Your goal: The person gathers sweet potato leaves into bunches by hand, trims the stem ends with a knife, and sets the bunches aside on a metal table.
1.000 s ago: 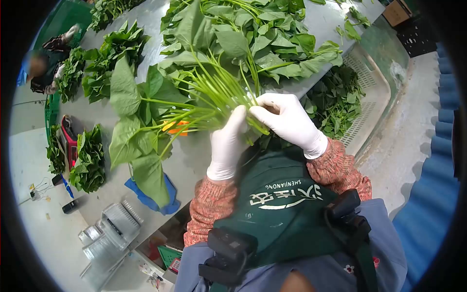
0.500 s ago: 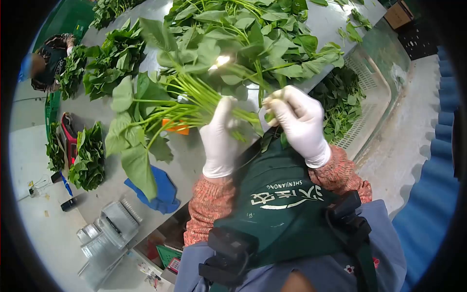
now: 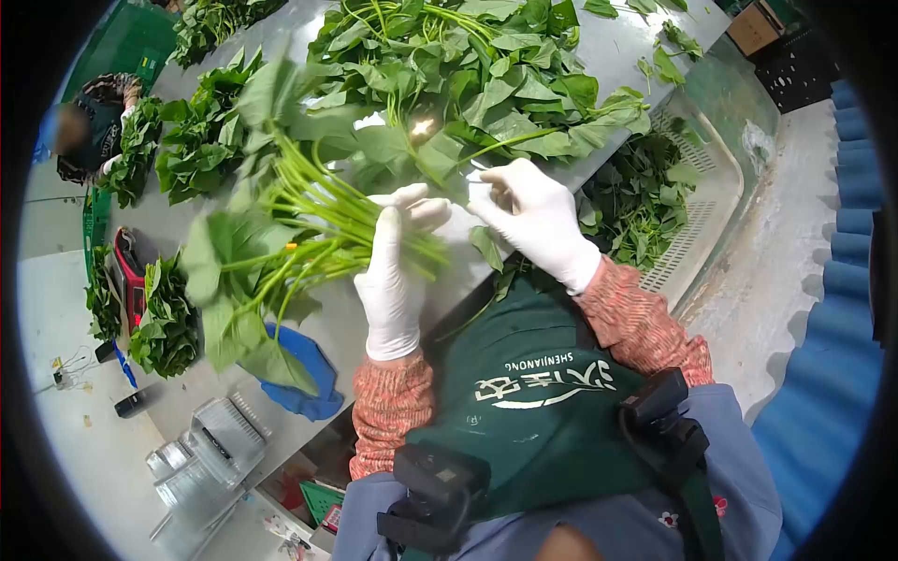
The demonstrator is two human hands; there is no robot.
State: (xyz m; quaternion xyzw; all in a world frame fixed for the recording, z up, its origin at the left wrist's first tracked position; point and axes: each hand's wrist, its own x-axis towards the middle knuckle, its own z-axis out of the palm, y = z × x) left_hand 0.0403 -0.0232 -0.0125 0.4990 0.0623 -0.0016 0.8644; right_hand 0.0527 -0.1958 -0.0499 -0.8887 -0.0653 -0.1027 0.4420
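Note:
A bunch of leafy green stems lies against my left hand, which is gloved in white. The thumb and fingers of that hand are apart, with the stem ends resting between them. The leaves of the bunch hang out to the left and are partly blurred. My right hand, also gloved, is to the right with thumb and fingertips curled close together beside a thin stem. Whether it grips anything is too small to tell. A loose leaf hangs just below its fingers.
A large pile of greens covers the back of the metal table. More bunches lie left, near a red scale. A blue cloth and clear trays are nearer. A white crate holds greens. A co-worker is far left.
My left hand has moved left and opened its fingers around the stems, and the bunch has swung left. My right hand has shifted slightly left and up, away from the apron.

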